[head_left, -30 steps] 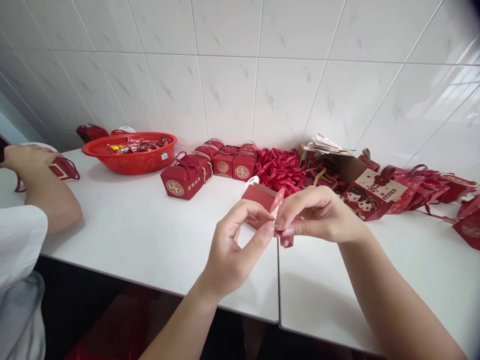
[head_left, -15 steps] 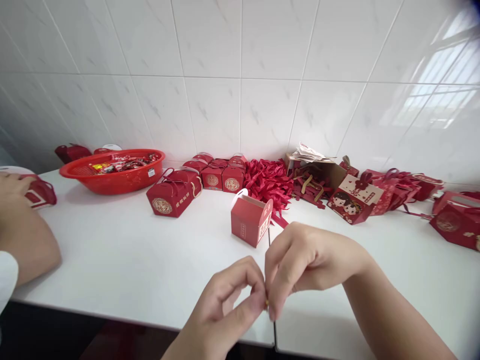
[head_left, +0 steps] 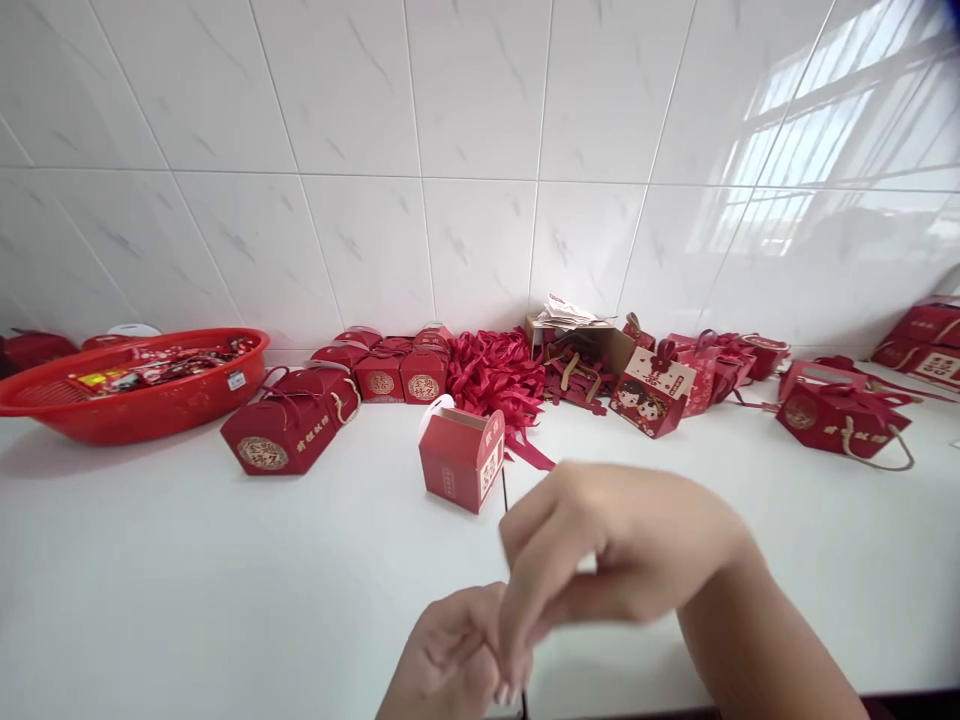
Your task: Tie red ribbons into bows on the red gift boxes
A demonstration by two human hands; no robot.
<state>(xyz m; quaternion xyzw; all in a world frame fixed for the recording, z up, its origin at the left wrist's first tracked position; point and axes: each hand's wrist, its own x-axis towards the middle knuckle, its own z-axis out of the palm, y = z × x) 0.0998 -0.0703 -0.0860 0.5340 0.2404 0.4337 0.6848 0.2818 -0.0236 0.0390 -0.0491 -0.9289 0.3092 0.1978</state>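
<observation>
Dropped lower toward frame bottom since 0.5 s ago, both hands; view swung right, co-worker's arm gone from sight. Left hand (head_left: 450, 655) curled, fingertips pinched against right hand (head_left: 600, 555), also pinched, blurred; whatever sits between too small to tell, prob. a tiny part. Set down upright on bench (head_left: 187, 580), open-topped red box (head_left: 461, 460), just beyond hands, apart from both. Behind it, ribbon pile (head_left: 499, 365) & red basket (head_left: 127, 395) far left.
</observation>
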